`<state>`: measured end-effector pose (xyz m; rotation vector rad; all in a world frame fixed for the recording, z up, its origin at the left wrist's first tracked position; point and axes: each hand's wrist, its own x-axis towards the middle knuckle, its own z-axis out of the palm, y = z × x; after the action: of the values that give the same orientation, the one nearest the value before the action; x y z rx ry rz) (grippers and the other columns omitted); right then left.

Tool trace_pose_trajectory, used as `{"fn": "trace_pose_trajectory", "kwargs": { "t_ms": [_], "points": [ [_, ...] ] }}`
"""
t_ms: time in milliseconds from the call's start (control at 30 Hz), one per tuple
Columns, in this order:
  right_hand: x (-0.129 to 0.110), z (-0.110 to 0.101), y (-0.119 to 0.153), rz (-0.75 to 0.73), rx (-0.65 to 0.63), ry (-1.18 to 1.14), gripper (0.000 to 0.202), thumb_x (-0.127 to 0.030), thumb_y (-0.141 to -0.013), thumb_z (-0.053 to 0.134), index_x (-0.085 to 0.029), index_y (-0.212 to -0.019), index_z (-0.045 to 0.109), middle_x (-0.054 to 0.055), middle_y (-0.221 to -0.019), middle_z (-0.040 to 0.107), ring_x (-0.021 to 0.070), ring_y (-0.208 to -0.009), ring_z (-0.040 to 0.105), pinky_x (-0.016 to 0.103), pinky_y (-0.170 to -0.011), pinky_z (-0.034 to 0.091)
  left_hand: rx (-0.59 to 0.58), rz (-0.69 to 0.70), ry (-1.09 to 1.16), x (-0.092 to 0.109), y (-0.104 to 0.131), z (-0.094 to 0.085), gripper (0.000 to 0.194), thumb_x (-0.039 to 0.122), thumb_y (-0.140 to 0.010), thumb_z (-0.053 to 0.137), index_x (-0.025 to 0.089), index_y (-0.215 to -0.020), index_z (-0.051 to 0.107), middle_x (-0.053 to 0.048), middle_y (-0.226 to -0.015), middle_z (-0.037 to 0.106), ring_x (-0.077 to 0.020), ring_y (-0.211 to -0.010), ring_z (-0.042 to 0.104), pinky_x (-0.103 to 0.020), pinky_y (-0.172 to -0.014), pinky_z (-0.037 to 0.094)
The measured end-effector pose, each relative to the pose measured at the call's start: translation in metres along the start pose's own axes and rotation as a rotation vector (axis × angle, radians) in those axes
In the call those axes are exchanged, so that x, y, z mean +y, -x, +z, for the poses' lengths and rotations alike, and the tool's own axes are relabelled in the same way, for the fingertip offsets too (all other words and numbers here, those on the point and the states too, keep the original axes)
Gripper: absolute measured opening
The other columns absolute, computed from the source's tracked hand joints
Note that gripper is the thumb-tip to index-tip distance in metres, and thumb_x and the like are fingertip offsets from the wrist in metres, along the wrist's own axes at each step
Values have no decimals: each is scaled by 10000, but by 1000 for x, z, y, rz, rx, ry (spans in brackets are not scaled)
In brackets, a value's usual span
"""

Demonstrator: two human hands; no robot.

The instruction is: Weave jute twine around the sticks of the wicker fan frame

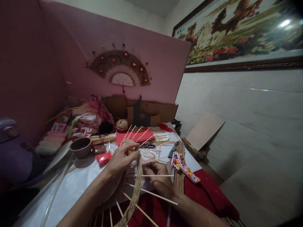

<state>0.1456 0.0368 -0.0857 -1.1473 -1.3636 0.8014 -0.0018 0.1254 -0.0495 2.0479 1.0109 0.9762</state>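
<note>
Straw-coloured twine ran in a woven band [136, 189] across a fan of thin wooden sticks [151, 193] as a person worked at a cluttered table [78, 183], the piece held up between both hands just above the near edge. The left hand [120, 160] was closed around the upper end of the band, fingertips pinched on the twine where the sticks splayed outward. The right hand [159, 178], just beside it and slightly lower, was curled in a narrow grip on one stick, its fingers folded under. Beneath the right hand and wrist lay a red cloth [208, 192], and just beyond that hand rested a patterned glue gun [186, 166] on a bundle of brown material. Farther out from the left hand stood a small brown bowl [80, 147] and, close to it, a red packet [103, 158]. Ahead of both hands lay a red sheet [134, 136], a ball of twine [121, 125] and a cardboard box [144, 114], with a heap of pink fabric [87, 121] off to the left. On the pink wall above the table hung a finished brown fan [120, 68] dotted with flowers, and a framed picture [239, 31] hung on the wall to the right.
</note>
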Motion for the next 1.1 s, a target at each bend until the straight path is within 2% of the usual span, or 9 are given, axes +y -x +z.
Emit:
{"fn": "trace_pose_trajectory", "kwargs": {
  "t_ms": [167,300,400,533,700,933,1100],
  "points": [
    [-3,0,5,-45,-53,111,120,-212,-806,523,-154,-791,627,23,-714,625,132,-655,560,230,-592,427,26,17,-39,-8,0,-1,422,434,-697,622,206,-1053,631,-63,-978,625,-221,-857,571,-328,-715,432],
    [-5,-1,10,-169,-46,303,155,-137,-806,473,-163,-848,620,31,-752,626,146,-702,561,256,-647,423,36,34,-59,-13,-1,-2,427,420,-693,631,194,-1056,626,-71,-990,615,-225,-885,564,-346,-754,430],
    [-4,-3,11,-279,-38,360,182,-120,-808,457,-166,-887,615,42,-795,632,154,-750,570,266,-682,425,37,43,-75,-14,-1,-1,422,422,-701,626,191,-1054,629,-74,-970,608,-222,-862,563,-347,-739,431],
    [-2,-6,8,-351,-19,315,129,-145,-820,487,-164,-861,607,34,-752,620,139,-699,562,247,-641,427,37,56,-86,-13,-1,1,424,437,-705,623,192,-1051,629,-77,-968,599,-220,-856,560,-345,-726,433],
    [2,-7,3,-393,-69,221,96,-151,-809,518,-171,-821,611,27,-734,606,133,-681,551,246,-635,429,9,91,-67,-20,-2,5,405,419,-723,615,184,-1053,621,-81,-991,598,-208,-890,560,-328,-753,444],
    [6,-6,1,-365,-135,131,231,-50,-744,500,-180,-864,649,24,-735,634,133,-683,572,238,-624,439,-13,115,-111,-29,-4,5,318,350,-795,536,195,-1061,616,-83,-979,608,-203,-855,562,-343,-726,445],
    [5,-6,-1,-321,-123,112,168,-97,-772,522,-160,-851,657,43,-743,655,133,-679,583,241,-635,458,-22,170,-203,-20,-2,2,210,331,-739,609,267,-929,672,-48,-918,606,-226,-887,525,-408,-819,392]
  ]
}}
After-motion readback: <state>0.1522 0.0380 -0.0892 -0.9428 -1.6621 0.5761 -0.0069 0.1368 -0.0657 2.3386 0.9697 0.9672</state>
